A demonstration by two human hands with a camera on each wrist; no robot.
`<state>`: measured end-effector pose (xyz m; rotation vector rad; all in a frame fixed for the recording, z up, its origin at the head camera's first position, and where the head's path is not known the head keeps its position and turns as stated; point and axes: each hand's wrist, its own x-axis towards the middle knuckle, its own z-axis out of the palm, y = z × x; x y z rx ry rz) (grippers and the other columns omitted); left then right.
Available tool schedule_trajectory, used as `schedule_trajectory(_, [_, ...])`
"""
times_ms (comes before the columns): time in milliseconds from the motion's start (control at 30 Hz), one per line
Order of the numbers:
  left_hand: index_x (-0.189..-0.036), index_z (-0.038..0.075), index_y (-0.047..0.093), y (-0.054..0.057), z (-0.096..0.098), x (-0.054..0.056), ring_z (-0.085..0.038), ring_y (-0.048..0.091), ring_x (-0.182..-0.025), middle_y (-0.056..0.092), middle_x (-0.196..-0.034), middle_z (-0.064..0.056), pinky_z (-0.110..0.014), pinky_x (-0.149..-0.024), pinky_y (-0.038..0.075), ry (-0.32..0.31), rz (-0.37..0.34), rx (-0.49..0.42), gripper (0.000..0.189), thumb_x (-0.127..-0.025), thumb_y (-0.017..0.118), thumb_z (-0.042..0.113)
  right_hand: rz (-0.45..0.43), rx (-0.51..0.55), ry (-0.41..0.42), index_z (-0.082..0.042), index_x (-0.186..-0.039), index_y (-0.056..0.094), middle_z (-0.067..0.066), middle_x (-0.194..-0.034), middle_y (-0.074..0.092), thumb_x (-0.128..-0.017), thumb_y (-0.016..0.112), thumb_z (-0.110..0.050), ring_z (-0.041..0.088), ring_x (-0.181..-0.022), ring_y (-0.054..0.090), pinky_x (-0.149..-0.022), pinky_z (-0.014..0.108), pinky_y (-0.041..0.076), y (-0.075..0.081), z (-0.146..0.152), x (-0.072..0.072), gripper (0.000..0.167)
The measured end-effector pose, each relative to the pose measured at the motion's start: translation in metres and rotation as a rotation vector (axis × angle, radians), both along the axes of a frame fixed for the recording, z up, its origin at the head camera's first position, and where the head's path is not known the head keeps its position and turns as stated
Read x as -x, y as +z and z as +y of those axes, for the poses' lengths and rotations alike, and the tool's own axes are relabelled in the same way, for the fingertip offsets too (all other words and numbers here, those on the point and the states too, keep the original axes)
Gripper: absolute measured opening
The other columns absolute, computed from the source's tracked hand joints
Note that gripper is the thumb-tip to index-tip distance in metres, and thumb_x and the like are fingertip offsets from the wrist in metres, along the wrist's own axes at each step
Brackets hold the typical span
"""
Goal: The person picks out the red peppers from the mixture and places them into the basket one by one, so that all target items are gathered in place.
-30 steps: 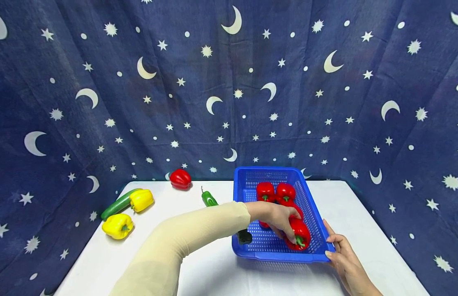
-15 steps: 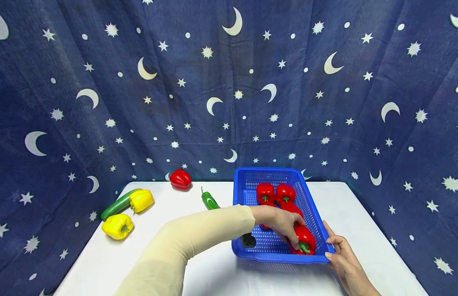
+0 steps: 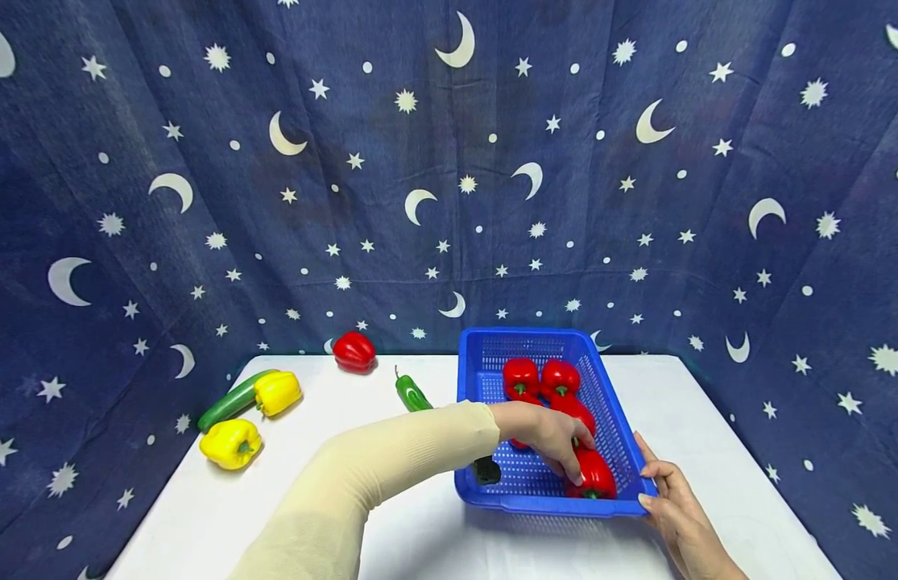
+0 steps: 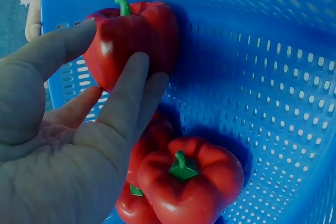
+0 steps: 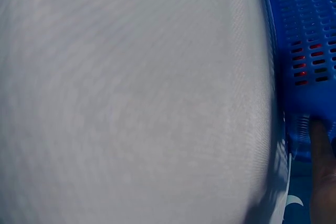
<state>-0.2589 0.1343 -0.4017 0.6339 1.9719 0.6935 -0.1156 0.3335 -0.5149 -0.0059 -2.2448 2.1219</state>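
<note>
Down in the blue plastic basket (image 3: 543,505), my left hand (image 3: 553,439) reaches over a red bell pepper (image 3: 597,474) at the near right corner. The left wrist view shows its fingers fairly straight, with the thumb and fingertips right at the side of that pepper, whose green stem points toward the basket wall. Several other red bell peppers (image 3: 521,376) lie farther back in the basket, partly hidden by my left hand and forearm. Outside, my right hand (image 3: 676,507) grips the basket's near right corner, thumb on the rim and fingers along the side wall.
A red bell pepper (image 3: 355,353) lies at the table's back edge, and a green chili pepper (image 3: 411,391) left of the basket. Two yellow bell peppers (image 3: 231,444) and a long green vegetable (image 3: 234,400) lie far left. A starry blue curtain (image 3: 420,161) hangs behind.
My left hand has moved right and nearer with the red bell pepper, into the basket's corner. Since half a second ago the pepper has tipped and its stem has turned lower. My right hand stays put.
</note>
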Motion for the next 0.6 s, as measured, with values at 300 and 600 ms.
schedule_trajectory(300, [-0.144, 0.017, 0.058, -0.001, -0.005, 0.003, -0.018, 0.069, -0.092, 0.058, -0.118, -0.001, -0.033, -0.084, 0.060, -0.091, 0.066, 0.005, 0.059, -0.090, 0.074, -0.002, 0.004, 0.005, 0.012, -0.011, -0.123, 0.035, 0.002, -0.172, 0.005, -0.104, 0.048, -0.009, 0.046, -0.153, 0.005, -0.099, 0.045, 0.047, 0.002, 0.000, -0.001, 0.023])
schedule_trajectory(600, [-0.145, 0.012, 0.056, 0.003, -0.017, 0.010, -0.023, 0.071, -0.098, 0.062, -0.111, -0.005, -0.038, -0.085, 0.060, -0.100, 0.065, -0.015, 0.056, -0.092, 0.073, 0.000, 0.008, 0.027, 0.035, -0.012, -0.124, 0.035, -0.001, -0.172, 0.004, -0.105, 0.047, -0.010, 0.041, -0.154, 0.002, -0.092, 0.029, 0.048, 0.001, 0.001, -0.002, 0.022])
